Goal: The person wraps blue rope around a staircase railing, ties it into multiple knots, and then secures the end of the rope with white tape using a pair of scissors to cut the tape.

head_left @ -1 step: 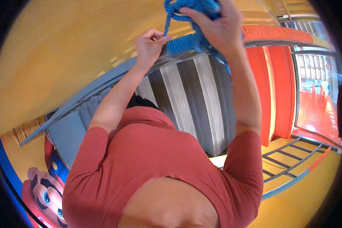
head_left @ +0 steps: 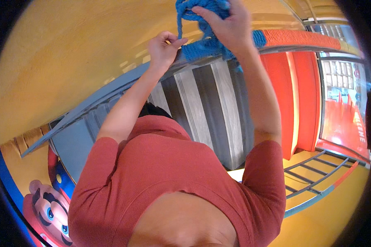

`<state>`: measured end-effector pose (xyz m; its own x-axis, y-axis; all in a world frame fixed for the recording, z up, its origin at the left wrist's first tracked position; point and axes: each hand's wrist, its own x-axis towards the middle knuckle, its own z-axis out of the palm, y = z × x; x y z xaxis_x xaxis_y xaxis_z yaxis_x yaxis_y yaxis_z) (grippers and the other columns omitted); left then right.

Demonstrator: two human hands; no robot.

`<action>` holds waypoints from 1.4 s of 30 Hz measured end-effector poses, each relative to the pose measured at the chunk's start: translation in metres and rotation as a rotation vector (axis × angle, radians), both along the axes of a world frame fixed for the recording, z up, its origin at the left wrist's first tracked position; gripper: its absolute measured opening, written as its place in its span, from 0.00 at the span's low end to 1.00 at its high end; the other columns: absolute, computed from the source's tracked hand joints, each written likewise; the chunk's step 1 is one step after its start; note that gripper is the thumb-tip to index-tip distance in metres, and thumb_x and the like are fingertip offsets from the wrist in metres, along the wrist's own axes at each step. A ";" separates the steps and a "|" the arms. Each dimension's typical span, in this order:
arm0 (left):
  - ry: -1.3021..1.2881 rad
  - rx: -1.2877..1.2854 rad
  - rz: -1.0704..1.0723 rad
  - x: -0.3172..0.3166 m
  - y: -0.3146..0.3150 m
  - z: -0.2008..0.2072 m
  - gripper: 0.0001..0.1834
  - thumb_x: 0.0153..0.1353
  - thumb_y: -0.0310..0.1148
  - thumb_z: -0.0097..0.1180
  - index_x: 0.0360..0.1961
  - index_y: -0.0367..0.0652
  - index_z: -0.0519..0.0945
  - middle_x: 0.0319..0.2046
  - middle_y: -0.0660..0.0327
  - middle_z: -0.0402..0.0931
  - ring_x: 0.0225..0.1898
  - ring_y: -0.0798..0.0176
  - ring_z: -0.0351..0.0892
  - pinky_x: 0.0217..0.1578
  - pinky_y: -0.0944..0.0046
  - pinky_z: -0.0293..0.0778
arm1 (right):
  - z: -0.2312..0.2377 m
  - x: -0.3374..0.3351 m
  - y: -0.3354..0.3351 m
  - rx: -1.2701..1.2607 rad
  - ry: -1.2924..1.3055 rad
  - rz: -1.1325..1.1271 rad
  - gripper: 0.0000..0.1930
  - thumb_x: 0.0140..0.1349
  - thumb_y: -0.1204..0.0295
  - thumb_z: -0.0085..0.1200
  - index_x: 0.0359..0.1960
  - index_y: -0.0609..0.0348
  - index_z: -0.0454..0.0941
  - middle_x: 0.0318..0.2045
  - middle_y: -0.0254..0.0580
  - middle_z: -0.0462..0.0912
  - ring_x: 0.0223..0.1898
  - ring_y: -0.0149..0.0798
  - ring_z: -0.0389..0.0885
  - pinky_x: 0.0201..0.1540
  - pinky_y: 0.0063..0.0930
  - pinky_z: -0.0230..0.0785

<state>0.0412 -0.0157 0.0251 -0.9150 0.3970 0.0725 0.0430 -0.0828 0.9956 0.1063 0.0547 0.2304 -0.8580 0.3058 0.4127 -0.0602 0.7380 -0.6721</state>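
Observation:
A long grey rail crosses in front of me. Blue yarn wrapping covers its middle stretch, and coral-orange yarn wrapping covers the stretch to the right. Above the rail, my right hand is closed around a loose bundle of blue yarn, its thumb lying across the loops. A strand runs from the bundle down to my left hand, which pinches it between thumb and fingers at the left end of the blue wrapping. My right hand's far fingers are cut off by the upper edge.
Behind the rail stand a black-and-white striped panel and red panels. A ladder-like metal frame is at lower right, near a window. A yellow wall spans upper left. A painted cartoon face shows at lower left.
My right hand has shifted slightly left with the yarn bundle, baring more blue wrapping beside the coral part. My left hand has stayed nearly in place.

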 end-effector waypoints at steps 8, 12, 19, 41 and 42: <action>0.405 0.077 -0.204 -0.035 0.016 -0.030 0.07 0.51 0.25 0.63 0.26 0.37 0.76 0.44 0.48 0.75 0.49 0.44 0.75 0.42 0.56 0.74 | -0.105 -0.057 0.085 0.551 -0.691 0.052 0.26 0.49 0.57 0.56 0.43 0.69 0.75 0.38 0.65 0.79 0.43 0.64 0.76 0.47 0.45 0.69; 0.346 0.017 0.051 -0.019 0.005 -0.015 0.14 0.52 0.30 0.64 0.39 0.39 0.75 0.44 0.48 0.76 0.45 0.48 0.77 0.41 0.57 0.74 | -0.116 -0.059 0.101 0.492 -0.779 0.021 0.24 0.47 0.60 0.55 0.40 0.70 0.77 0.38 0.66 0.78 0.43 0.62 0.77 0.46 0.45 0.69; 0.671 -0.155 -0.206 0.025 -0.038 0.008 0.41 0.44 0.39 0.71 0.58 0.37 0.66 0.52 0.48 0.72 0.50 0.47 0.74 0.46 0.57 0.73 | -0.117 -0.059 0.102 0.505 -0.887 -0.065 0.23 0.50 0.59 0.53 0.40 0.69 0.77 0.38 0.66 0.78 0.43 0.63 0.76 0.47 0.45 0.69; 0.059 -0.370 -1.090 -0.028 0.018 0.030 0.32 0.34 0.34 0.69 0.46 0.41 0.78 0.41 0.56 0.79 0.43 0.61 0.74 0.47 0.61 0.70 | -0.214 0.106 0.009 -1.201 -0.154 -0.219 0.16 0.64 0.67 0.47 0.51 0.58 0.72 0.44 0.43 0.79 0.46 0.40 0.78 0.48 0.33 0.69; 0.022 -0.376 -1.106 -0.029 0.020 0.030 0.26 0.34 0.34 0.68 0.40 0.41 0.80 0.38 0.58 0.80 0.40 0.62 0.75 0.44 0.62 0.71 | -0.220 0.096 0.008 -1.427 0.016 -0.227 0.19 0.64 0.64 0.49 0.55 0.57 0.70 0.49 0.44 0.77 0.50 0.41 0.76 0.52 0.36 0.67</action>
<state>0.0127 0.0039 0.0553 -0.0572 0.9766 -0.2072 0.1498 0.2136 0.9654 0.2026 0.0624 0.0102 -0.7341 0.5841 -0.3463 -0.0495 -0.5546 -0.8306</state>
